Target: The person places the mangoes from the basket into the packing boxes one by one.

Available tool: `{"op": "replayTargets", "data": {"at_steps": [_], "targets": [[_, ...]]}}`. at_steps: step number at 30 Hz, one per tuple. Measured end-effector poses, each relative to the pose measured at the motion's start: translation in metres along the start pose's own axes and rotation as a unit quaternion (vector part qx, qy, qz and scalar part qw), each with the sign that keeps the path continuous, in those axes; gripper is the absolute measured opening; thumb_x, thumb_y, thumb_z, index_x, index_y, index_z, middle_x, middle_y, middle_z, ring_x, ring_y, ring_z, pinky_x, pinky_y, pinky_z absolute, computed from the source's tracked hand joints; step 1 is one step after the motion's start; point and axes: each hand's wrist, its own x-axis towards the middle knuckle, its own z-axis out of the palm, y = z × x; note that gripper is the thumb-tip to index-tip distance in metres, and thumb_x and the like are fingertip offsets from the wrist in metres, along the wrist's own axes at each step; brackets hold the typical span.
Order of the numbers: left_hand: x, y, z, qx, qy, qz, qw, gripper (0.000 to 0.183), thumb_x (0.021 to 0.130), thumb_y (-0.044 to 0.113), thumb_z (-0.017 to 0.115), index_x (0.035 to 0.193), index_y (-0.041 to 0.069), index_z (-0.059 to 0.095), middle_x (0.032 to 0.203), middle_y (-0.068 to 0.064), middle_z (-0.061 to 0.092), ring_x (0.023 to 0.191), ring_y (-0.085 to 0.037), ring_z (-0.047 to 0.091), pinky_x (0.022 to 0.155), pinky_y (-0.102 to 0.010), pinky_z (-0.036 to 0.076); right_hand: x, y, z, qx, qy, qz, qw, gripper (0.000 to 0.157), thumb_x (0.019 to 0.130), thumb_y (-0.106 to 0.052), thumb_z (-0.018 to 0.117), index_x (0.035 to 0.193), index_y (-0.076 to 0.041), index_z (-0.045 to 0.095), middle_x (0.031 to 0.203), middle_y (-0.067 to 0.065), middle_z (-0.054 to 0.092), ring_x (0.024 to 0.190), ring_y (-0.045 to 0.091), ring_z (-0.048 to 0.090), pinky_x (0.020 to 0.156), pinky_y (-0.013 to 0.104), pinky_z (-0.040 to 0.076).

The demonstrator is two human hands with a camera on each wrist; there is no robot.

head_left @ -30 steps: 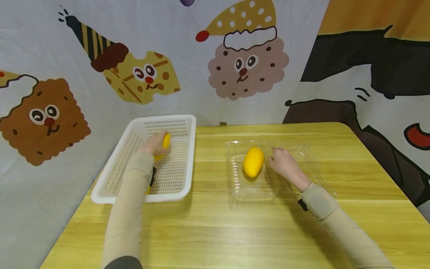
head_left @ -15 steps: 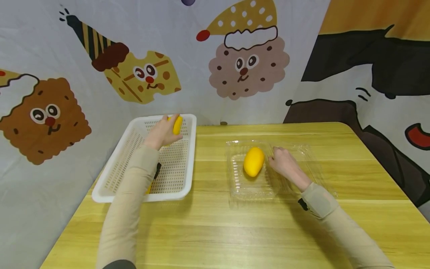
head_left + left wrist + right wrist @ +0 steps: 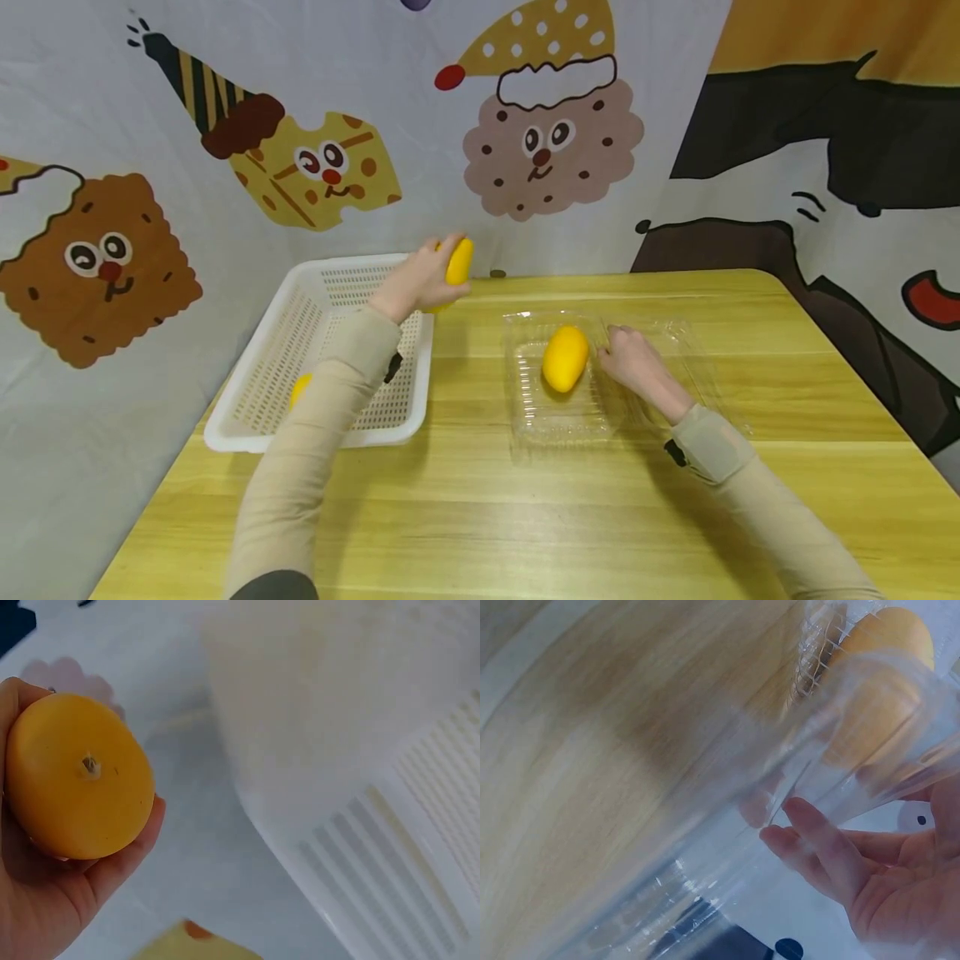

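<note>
My left hand [image 3: 420, 279] grips a yellow mango [image 3: 460, 262] in the air, over the far right corner of the white basket [image 3: 417, 392]. In the left wrist view, fingers and thumb wrap this mango [image 3: 82, 780], its stem scar facing the camera. My right hand [image 3: 633, 367] pinches the middle fold of a clear plastic clamshell container [image 3: 558, 432], which lies unfolded on the table. Another mango [image 3: 566, 358] rests in the container's left half. Through the plastic, the right wrist view shows fingertips [image 3: 802, 814] against the container's edge.
Inside the basket lies another yellow fruit [image 3: 300, 388], partly covered by my left sleeve. The wooden table [image 3: 487, 517] runs back to a cloth [image 3: 427, 208] printed with cartoon biscuits. The container's right half [image 3: 682, 342] spreads beyond my right hand.
My left hand has lifted the mango out of the basket and carried it up and to the right, to the basket's far right rim. The right hand stays at the container.
</note>
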Motion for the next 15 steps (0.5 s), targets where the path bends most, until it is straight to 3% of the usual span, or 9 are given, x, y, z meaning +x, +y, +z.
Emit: {"op": "replayTargets", "data": {"at_steps": [6, 9, 13, 15], "targets": [[0.010, 0.031, 0.008, -0.022, -0.041, 0.009, 0.9989, 0.084, 0.084, 0.046, 0.059, 0.152, 0.024, 0.014, 0.141, -0.022, 0.040, 0.099, -0.032, 0.057, 0.081, -0.046, 0.054, 0.000, -0.001, -0.001, -0.003, 0.002, -0.002, 1.000, 0.051, 0.093, -0.012, 0.048, 0.131, 0.021, 0.038, 0.121, 0.040, 0.050, 0.065, 0.023, 0.050, 0.049, 0.026, 0.044], [0.015, 0.045, 0.014, -0.029, -0.064, 0.016, 0.9974, 0.084, 0.085, 0.046, 0.059, 0.152, 0.022, 0.014, 0.131, -0.020, 0.048, 0.098, -0.030, 0.057, 0.081, -0.042, 0.053, -0.001, 0.000, -0.002, -0.009, 0.005, -0.003, 1.000, 0.050, 0.093, -0.012, 0.049, 0.130, 0.021, 0.040, 0.119, 0.039, 0.052, 0.069, 0.025, 0.051, 0.051, 0.027, 0.043], [0.020, 0.061, 0.025, -0.043, -0.096, 0.020, 0.9942, 0.084, 0.087, 0.046, 0.059, 0.152, 0.019, 0.014, 0.105, -0.013, 0.056, 0.081, -0.023, 0.057, 0.069, -0.032, 0.051, 0.000, 0.000, -0.001, -0.005, 0.001, 0.000, 1.000, 0.051, 0.093, -0.012, 0.049, 0.131, 0.021, 0.039, 0.120, 0.039, 0.051, 0.067, 0.024, 0.051, 0.050, 0.026, 0.044], [0.021, 0.069, 0.031, -0.046, -0.116, 0.015, 0.9921, 0.084, 0.088, 0.047, 0.059, 0.152, 0.018, 0.014, 0.103, -0.012, 0.057, 0.081, -0.022, 0.057, 0.071, -0.032, 0.051, 0.000, 0.000, -0.001, -0.002, -0.003, 0.003, 1.000, 0.052, 0.093, -0.012, 0.049, 0.132, 0.020, 0.038, 0.121, 0.039, 0.051, 0.064, 0.022, 0.050, 0.049, 0.026, 0.044]]}}
